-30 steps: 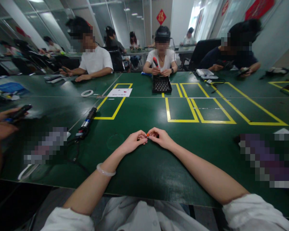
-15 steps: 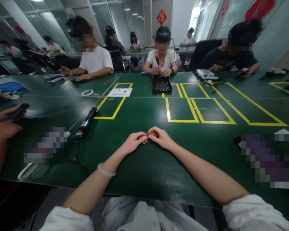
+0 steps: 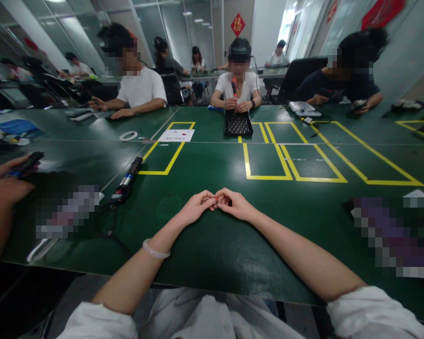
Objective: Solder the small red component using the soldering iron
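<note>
Between my fingertips, above the green table (image 3: pixel 205 160), shows a small orange piece (image 3: pixel 216 200), mostly covered by the fingers and too small to name. My left hand (image 3: pixel 197 207), with a pale translucent bangle (image 3: pixel 156 249) on its wrist, is closed in a pinch on the piece's left side. From the right, my right hand (image 3: pixel 234 204) is closed too, its thumb and fingers curled in against the same piece. The fingertips of both hands meet or nearly meet.
Left of my hands lies a black and silver cylindrical tool (image 3: pixel 127 176) with a cable. Yellow tape outlines (image 3: pixel 268 177) mark the table. A black tray (image 3: pixel 238 125) stands before a person holding a red-handled tool (image 3: pixel 234 88). Another person's hand (image 3: pixel 10 188) is at far left.
My fingers have shifted around the small orange piece, and the right fingertips have curled closer to the left ones. Both forearms stay in nearly the same place.
</note>
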Demonstrator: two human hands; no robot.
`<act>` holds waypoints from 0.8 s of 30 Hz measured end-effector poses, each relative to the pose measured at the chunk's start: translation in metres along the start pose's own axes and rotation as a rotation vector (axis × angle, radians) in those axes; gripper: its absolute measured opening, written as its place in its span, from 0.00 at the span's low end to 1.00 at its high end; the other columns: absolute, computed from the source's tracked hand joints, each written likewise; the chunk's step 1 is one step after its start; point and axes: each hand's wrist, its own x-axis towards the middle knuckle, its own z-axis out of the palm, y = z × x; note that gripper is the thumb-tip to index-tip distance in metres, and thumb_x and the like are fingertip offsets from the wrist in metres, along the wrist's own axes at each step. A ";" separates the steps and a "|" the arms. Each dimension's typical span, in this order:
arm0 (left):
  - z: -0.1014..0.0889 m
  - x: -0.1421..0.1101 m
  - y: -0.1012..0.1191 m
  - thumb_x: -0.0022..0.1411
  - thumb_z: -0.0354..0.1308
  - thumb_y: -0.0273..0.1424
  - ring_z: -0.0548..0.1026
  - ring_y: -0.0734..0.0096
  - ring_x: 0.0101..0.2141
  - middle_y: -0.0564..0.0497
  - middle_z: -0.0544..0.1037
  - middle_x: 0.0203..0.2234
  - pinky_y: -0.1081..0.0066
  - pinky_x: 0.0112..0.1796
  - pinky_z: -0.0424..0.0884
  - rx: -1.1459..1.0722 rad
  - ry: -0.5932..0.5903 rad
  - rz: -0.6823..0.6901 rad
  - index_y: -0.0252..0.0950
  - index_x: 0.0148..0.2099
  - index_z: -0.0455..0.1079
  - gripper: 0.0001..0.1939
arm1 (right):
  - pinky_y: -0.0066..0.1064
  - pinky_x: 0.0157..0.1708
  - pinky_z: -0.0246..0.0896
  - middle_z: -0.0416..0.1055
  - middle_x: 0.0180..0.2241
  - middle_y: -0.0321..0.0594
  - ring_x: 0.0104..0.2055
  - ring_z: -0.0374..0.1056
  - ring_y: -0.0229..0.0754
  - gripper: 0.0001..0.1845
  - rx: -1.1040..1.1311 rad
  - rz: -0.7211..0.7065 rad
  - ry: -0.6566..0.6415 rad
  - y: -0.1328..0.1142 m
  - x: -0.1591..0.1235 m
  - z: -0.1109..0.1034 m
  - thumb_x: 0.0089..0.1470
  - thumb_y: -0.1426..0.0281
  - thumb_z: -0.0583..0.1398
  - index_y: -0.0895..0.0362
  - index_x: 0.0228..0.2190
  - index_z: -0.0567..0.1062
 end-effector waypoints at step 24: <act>-0.178 -0.060 -0.022 0.61 0.53 0.43 0.60 0.44 0.58 0.35 0.60 0.60 0.54 0.55 0.60 1.193 0.595 -0.337 0.28 0.60 0.56 0.31 | 0.26 0.30 0.59 0.66 0.34 0.37 0.30 0.63 0.34 0.07 -0.072 -0.001 0.083 -0.001 0.001 -0.002 0.55 0.72 0.60 0.58 0.38 0.73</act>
